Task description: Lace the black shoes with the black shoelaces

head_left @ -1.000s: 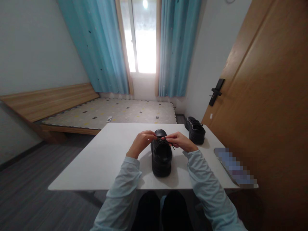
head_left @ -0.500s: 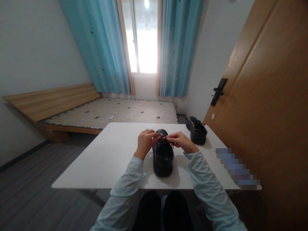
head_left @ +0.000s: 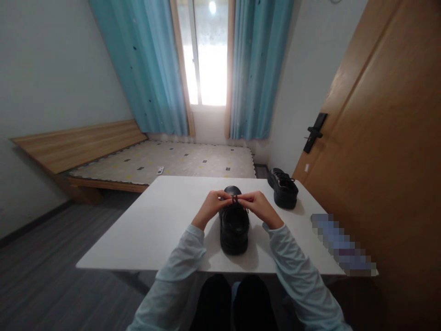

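Observation:
A black lace-up shoe point(head_left: 234, 234) stands upright on the white table point(head_left: 144, 230), its heel toward me and its toe pointing away. Over its tongue, my left hand point(head_left: 213, 205) pinches the black shoelace point(head_left: 234, 199) between thumb and fingers from the left. From the right, my right hand point(head_left: 257, 205) pinches the lace too, and the fingertips of both hands nearly meet above the shoe. A short lace end hangs below the right fingers. How the lace is looped between the fingertips is too small to make out.
A second black shoe point(head_left: 283, 188) stands at the table's far right corner. A blurred-out flat object point(head_left: 341, 243) lies along the right edge. Beyond the table is a bed point(head_left: 186, 158) with a small white device point(head_left: 160, 170) on it. A wooden door point(head_left: 379, 151) stands at right.
Both hands have drawn closer together over the shoe, fingertips now almost touching on the lace. The left hand has lowered slightly. The whole view has shifted a little.

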The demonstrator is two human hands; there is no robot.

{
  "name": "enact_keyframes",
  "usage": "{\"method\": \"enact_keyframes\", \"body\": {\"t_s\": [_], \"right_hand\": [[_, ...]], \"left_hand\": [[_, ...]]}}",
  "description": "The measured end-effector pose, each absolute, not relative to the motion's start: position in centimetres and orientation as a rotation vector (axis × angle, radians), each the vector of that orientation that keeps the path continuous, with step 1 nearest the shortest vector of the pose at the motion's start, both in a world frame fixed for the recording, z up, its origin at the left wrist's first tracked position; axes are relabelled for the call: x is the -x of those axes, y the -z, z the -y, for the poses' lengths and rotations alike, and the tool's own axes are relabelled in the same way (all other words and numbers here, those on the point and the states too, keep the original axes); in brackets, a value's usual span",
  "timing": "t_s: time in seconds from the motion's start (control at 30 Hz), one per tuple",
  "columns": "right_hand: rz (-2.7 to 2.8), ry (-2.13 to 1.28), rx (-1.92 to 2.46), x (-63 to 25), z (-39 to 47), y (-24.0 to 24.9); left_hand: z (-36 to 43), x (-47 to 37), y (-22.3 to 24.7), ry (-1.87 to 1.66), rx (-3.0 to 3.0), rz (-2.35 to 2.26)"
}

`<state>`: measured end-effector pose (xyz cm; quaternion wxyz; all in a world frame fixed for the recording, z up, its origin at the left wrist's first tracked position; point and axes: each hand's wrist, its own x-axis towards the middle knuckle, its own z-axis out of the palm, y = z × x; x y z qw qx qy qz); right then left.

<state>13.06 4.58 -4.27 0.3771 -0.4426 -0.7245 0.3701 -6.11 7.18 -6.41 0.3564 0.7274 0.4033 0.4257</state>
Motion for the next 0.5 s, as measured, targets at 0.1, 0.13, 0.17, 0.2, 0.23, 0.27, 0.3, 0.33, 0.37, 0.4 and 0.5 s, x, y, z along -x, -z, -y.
{"method": "enact_keyframes", "body": {"t_s": [0.1, 0.13, 0.17, 0.2, 0.23, 0.27, 0.3, 0.33, 0.37, 0.4, 0.5], "right_hand": [[1.893, -0.771, 1.130, -12.8, -4.2, 4.6], [1.904, -0.697, 1.138, -12.7, -4.1, 4.8], [1.913, -0.625, 1.153, -12.6, -3.9, 4.9], [1.918, -0.559, 1.173, -12.6, -3.8, 5.0], [1.924, -0.504, 1.194, -12.5, -3.6, 5.1], [1.932, -0.461, 1.213, -12.4, -3.5, 5.2], [1.944, -0.430, 1.225, -12.3, -3.3, 5.3], [1.960, -0.405, 1.229, -12.2, -3.2, 5.3], [1.975, -0.383, 1.230, -12.1, -3.0, 5.4], [1.988, -0.362, 1.228, -12.1, -2.9, 5.4], [2.010, -0.312, 1.223, -12.1, -2.8, 5.5]], "left_hand": [[-7.3, 6.0, 6.6, -1.079, -1.793, -0.991], [-7.3, 5.9, 6.6, -1.077, -1.771, -0.974], [-7.3, 5.9, 6.6, -1.075, -1.755, -0.955], [-7.3, 5.9, 6.5, -1.072, -1.744, -0.939], [-7.3, 5.9, 6.5, -1.067, -1.738, -0.928], [-7.3, 5.9, 6.4, -1.061, -1.735, -0.922], [-7.3, 5.9, 6.3, -1.054, -1.732, -0.917], [-7.3, 5.9, 6.2, -1.048, -1.730, -0.912], [-7.3, 5.9, 6.1, -1.044, -1.727, -0.908], [-7.3, 6.0, 6.0, -1.038, -1.727, -0.904], [-7.2, 6.1, 5.8, -1.003, -1.735, -0.895]]}}
